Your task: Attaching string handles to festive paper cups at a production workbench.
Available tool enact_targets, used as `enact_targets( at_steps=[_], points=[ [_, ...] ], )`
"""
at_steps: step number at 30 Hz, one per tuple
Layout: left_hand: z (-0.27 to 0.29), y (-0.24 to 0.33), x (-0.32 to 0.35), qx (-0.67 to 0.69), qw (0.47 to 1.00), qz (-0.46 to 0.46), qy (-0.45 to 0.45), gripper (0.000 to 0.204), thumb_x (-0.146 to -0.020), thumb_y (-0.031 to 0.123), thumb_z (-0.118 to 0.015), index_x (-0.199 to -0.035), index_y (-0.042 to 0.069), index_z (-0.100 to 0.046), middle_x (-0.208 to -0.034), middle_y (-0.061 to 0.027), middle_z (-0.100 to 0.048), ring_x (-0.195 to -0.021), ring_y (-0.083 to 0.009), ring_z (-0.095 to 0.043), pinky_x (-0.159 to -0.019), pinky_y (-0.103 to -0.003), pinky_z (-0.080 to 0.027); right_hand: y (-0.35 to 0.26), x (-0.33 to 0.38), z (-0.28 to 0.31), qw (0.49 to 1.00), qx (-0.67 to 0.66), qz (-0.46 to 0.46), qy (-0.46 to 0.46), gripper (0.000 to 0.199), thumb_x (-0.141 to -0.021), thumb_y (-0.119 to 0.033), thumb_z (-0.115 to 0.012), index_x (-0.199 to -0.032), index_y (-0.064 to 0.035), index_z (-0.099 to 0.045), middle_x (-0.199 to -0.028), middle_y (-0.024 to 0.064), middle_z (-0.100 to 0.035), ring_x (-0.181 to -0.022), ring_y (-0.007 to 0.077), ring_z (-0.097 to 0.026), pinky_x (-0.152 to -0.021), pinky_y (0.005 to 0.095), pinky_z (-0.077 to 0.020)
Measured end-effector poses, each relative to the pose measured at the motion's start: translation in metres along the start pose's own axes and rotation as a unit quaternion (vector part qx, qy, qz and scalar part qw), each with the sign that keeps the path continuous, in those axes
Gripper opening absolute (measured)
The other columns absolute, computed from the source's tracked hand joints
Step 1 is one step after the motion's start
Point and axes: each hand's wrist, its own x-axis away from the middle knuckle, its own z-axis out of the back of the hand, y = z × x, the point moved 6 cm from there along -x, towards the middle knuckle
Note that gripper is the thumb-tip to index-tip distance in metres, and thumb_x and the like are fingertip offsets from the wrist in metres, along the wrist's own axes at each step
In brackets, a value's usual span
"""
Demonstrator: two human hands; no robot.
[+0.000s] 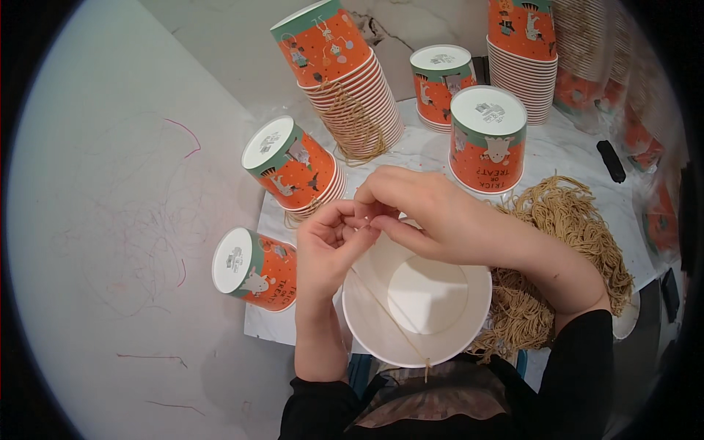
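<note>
To my left is a pale wall (139, 242) with red scribbles; beside it an orange-and-green paper bucket (273, 265) lies tipped, its white base toward the wall. Farther back leans a short bucket stack (293, 172) with tan strands at its rims, then a tall stack (359, 95) with more strands draped over it. My left hand (330, 238) is curled nearly closed at the far left rim of an open white-lined bucket (440, 286), which sits right in front of me, mouth up. A tan cord (389, 314) crosses that mouth from my left hand to the near rim, where its end hangs outside. My right hand (425, 213) arches over the far rim, its fingertips pinched against my left ones; I cannot tell exactly what they grip. Beyond it stands an upside-down bucket (488, 143). Right of the open bucket lies a heap of tan cords (568, 235), partly under my right forearm; a black object (610, 161) lies farther right.
</note>
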Motion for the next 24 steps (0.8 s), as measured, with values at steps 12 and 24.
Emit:
enact_targets(
  at_steps=[12, 24],
  points=[
    [-0.002, -0.007, -0.001, 0.137, 0.989, 0.052, -0.028, 0.010, -0.087, -0.007, -0.062, -0.096, -0.007, -0.064, -0.095, -0.0198, -0.074, -0.087, -0.0207, -0.074, -0.075, -0.027, -0.058, -0.002, 0.006, -0.005, 0.998, 0.054, -0.020, -0.019, 0.027, -0.079, -0.008, -0.080, -0.090, 0.0027, -0.058, -0.108, 0.0114, -0.054, -0.084, 0.0226, -0.063, -0.073, 0.0331, -0.0526],
    [-0.001, -0.011, -0.001, 0.081, 0.993, 0.077, 0.034, 0.007, -0.089, -0.005, -0.062, -0.096, -0.003, -0.063, -0.088, -0.0120, -0.073, -0.077, -0.0109, -0.070, -0.066, -0.020, -0.054, -0.005, 0.010, -0.011, 0.981, 0.185, 0.020, 0.053, 0.016, -0.081, -0.002, -0.071, -0.089, 0.0035, -0.059, -0.105, 0.0127, -0.055, -0.077, 0.0300, -0.064, -0.066, 0.0375, -0.0537]
  ],
)
